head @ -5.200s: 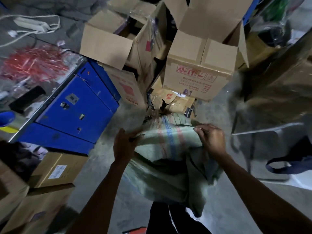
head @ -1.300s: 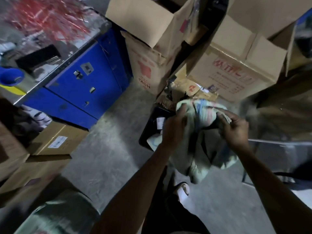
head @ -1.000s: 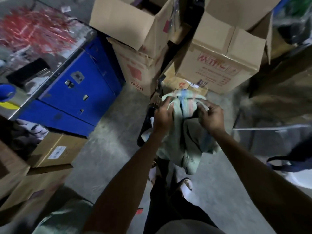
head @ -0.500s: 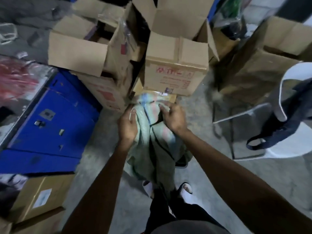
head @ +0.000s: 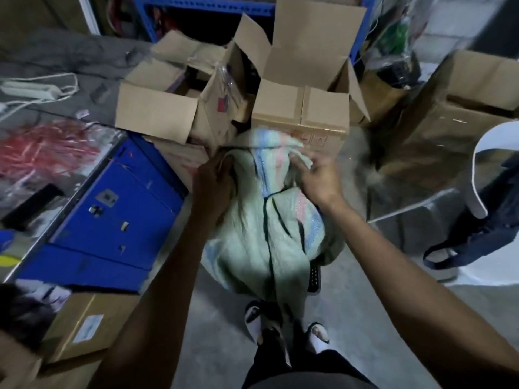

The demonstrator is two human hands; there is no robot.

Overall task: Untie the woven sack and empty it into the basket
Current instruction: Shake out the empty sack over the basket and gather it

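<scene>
- The woven sack (head: 261, 220) — pale green with blue and pink stripes — hangs limp in front of the person, bunched at the top and trailing down toward the feet.
- The left hand (head: 213, 186) grips the sack's upper left edge, its fingers clamped around a fold of the fabric.
- The right hand (head: 320, 181) holds the upper right part, its fingers pinched shut on a bunched corner of the weave.
- A thin dark cord (head: 266, 220) runs down the front of the sack.
- The basket (head: 314, 277) is almost wholly hidden behind the sack; only a dark slotted corner shows at the sack's lower right, on the concrete floor (head: 365, 318).
- What lies inside the basket cannot be told.
- Just beyond the sack stands an open cardboard box (head: 300, 108) with its flaps up, and another open box (head: 168, 113) leans beside it to the left.
- A blue cabinet (head: 112, 214) stands to the left, and a white plastic chair (head: 483, 169) with a dark bag (head: 494, 220) on it to the right.
- The person's feet, in white sandals (head: 252, 318), stand below the sack.
</scene>
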